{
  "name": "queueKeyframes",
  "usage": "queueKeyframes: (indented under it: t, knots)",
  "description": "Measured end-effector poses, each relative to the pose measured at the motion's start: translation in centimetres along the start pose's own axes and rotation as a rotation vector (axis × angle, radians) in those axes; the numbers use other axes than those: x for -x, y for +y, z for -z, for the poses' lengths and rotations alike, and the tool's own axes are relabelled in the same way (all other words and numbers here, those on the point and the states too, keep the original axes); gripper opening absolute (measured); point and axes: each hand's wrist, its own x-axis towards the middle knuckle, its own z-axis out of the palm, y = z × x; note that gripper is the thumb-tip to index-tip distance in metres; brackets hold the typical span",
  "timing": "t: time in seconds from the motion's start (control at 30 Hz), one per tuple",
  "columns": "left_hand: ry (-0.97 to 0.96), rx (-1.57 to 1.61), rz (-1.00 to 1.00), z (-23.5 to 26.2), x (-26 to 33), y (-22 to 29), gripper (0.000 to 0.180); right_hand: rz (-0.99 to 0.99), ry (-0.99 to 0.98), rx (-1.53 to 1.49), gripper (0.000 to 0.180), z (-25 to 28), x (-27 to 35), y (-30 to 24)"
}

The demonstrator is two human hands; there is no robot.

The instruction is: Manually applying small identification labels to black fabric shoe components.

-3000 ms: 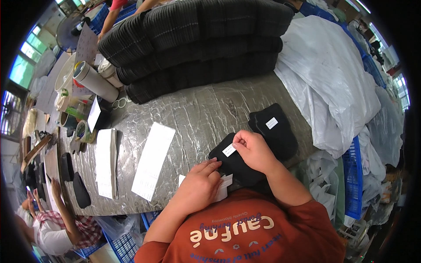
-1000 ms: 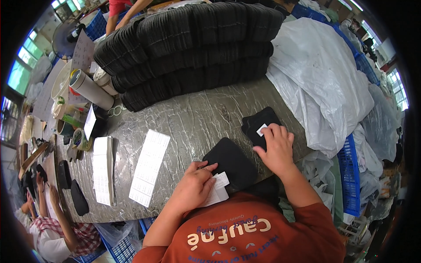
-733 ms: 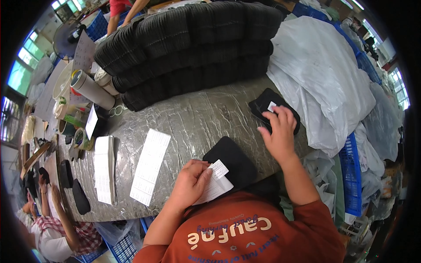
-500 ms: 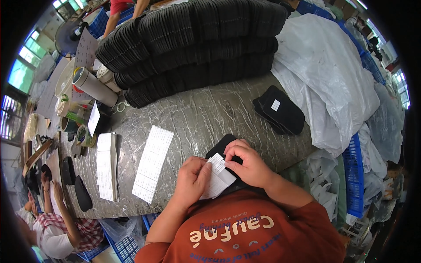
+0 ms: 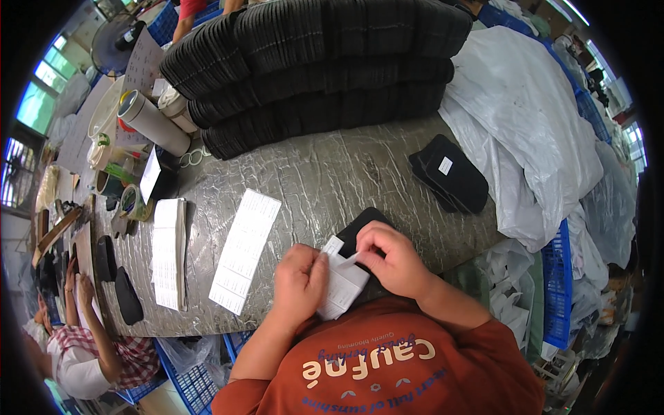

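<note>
My left hand [image 5: 301, 280] is closed on a small sheet of white printed labels [image 5: 342, 289], fingers wrapped at its left edge. Thumb and fingertips of my right hand [image 5: 393, 259] pinch a small white label [image 5: 351, 259] at the top right of that sheet, and it appears partly lifted. Whether it has come fully free I cannot tell. A black insole [image 5: 359, 226] lies flat on the table beneath my hands, partly covered by them and the sheet. To the right, a small pile of black insoles [image 5: 458, 185] carries one white label on top.
Long stacked rows of black insoles [image 5: 311, 81] stand at the back. White label strips [image 5: 245, 252] and a bundle of them [image 5: 168, 256] lie left, near a tumbler [image 5: 153, 123]. White plastic sheeting [image 5: 519, 131] covers the right. A co-worker [image 5: 86, 353] works at lower left.
My right hand has drawn slightly away from my left, lifting the edge of a label from the sheet. The whole view has shifted a little.
</note>
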Motion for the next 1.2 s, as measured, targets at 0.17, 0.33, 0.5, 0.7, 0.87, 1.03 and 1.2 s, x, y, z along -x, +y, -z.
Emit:
queueKeyframes:
  t: [0.17,0.33,0.5,0.7,0.87,1.03,1.2]
  knots:
    - [-0.223,-0.169,-0.33,1.7,-0.6,0.8,0.009,-0.205,0.235,0.084,0.007,2.1,-0.7,1.0]
    - [-0.422,-0.28,-0.493,-0.1,-0.1,1.2,0.01,-0.351,0.219,0.126,0.006,1.5,-0.8,2.3]
    - [-0.435,-0.308,-0.498,-0.2,-0.1,1.0,0.01,-0.299,0.221,0.171,0.006,1.3,-0.7,3.0]
    - [-0.456,-0.308,-0.485,-0.2,-0.1,1.0,0.011,-0.291,0.219,0.233,0.007,1.1,-0.9,3.5]
    - [-0.463,-0.341,-0.53,-0.1,-0.4,1.3,0.011,-0.272,0.212,0.308,0.006,1.1,-0.9,3.3]
    - [-0.457,-0.314,-0.569,-1.2,-0.8,0.3,0.011,-0.242,0.192,0.366,0.008,1.1,-1.0,3.2]
    - [-0.453,-0.32,-0.534,-1.6,-1.1,0.9,0.011,-0.3,0.199,0.318,0.029,1.3,-0.9,3.8]
